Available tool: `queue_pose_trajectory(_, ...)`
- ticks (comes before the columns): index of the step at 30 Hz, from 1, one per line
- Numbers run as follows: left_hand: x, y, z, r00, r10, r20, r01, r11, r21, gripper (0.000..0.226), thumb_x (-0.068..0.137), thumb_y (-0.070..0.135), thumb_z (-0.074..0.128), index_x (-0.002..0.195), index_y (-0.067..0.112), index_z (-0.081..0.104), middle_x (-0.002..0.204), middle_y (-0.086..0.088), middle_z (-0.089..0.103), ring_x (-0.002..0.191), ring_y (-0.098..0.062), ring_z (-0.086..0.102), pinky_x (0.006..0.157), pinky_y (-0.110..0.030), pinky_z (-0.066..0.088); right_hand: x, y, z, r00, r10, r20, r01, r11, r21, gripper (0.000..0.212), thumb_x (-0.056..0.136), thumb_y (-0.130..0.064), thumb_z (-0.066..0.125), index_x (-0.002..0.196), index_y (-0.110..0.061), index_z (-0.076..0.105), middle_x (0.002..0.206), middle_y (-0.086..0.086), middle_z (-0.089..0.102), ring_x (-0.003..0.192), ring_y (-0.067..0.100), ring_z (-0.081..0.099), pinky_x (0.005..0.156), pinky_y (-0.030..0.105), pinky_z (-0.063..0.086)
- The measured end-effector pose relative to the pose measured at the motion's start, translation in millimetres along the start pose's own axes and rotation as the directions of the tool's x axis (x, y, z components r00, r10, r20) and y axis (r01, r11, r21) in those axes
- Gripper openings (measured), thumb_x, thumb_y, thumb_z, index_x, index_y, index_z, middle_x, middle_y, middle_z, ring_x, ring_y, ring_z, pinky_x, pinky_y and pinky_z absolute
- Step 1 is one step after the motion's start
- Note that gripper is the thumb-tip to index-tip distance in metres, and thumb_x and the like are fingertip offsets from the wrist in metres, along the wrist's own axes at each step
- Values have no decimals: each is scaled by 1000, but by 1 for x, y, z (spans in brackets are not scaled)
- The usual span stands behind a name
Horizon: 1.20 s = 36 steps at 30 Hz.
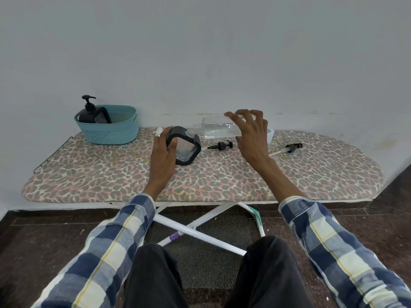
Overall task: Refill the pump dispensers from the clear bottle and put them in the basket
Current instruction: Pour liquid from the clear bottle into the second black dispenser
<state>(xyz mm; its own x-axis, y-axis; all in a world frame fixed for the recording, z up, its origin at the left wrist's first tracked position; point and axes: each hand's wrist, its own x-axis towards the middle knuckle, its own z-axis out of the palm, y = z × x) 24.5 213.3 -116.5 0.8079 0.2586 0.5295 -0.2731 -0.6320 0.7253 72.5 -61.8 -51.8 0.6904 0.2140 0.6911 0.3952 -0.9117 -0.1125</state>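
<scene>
Pump dispensers: one square black one (184,148) mid-frame on the bench (111,174), tipped a little, top off, neck open. Held steady by the left hand (163,155), fingers and thumb curled round its left side. Only a little clear liquid inside, low down, as far as can be told.

Clear bottle (219,129) just right of it, tipped nearly flat, cap off, mouth right at the open neck. Gripped by the right hand (250,132), fingers spread and bent round its far end. Some clear liquid lying along its lower side. Looks like pouring in progress.

Could go wrong:
- Small neck, small mouth. A tiny slip sideways and liquid lands on the spotty cloth and soaks in.
- Tipped up too fast, a big glug, then a splash over the black rim.
- Dispenser leaning, not flat. A looser left hand and over it goes, spilling.
- Wet sides after a spill, so slippery to lift later.
- Filled too high, then overflow once the pump tube goes back in.

Teal basket (106,130) at upper left of the frame, on the far left end of the bench. One black pump dispenser (89,112) already standing in it, pump on, with something dark leaning beside it, hard to tell what.

Two loose pump tops on the bench: black pump top (221,145) just right of the square dispenser, long-tube pump top (289,148) further right. Small white pump piece (159,131) peeking out behind the left hand. Pale object (270,135) behind the right hand, mostly hidden.
</scene>
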Motion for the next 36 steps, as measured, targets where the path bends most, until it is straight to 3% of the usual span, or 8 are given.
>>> queue_pose_trajectory(6,0,-2,1,1000,-1,4,1,1000,-4,53,115,51,38,163,28,39,156,-2,48,133,-4,44,110,-25,35,0,-1,-2,1000,-4,8,4,1000,-6,89,77,9,76,150,-37,53,147,-3,54,135,32,42,94,46,42)
queue_pose_trajectory(19,-1,0,0,1000,4,5,-4,1000,-2,53,115,52,38,163,29,39,157,-3,48,132,-3,44,108,-21,35,1,0,-3,1000,-9,9,9,1000,-5,92,75,11,77,149,-37,53,146,-3,54,135,33,43,94,47,42)
queue_pose_trajectory(36,0,-4,2,1000,16,4,-16,1000,-17,53,115,52,38,163,29,40,158,-2,48,139,-9,47,113,-26,37,0,-1,-3,1000,-5,6,5,1000,-7,91,74,12,72,149,-36,54,145,-3,55,134,33,43,93,46,42)
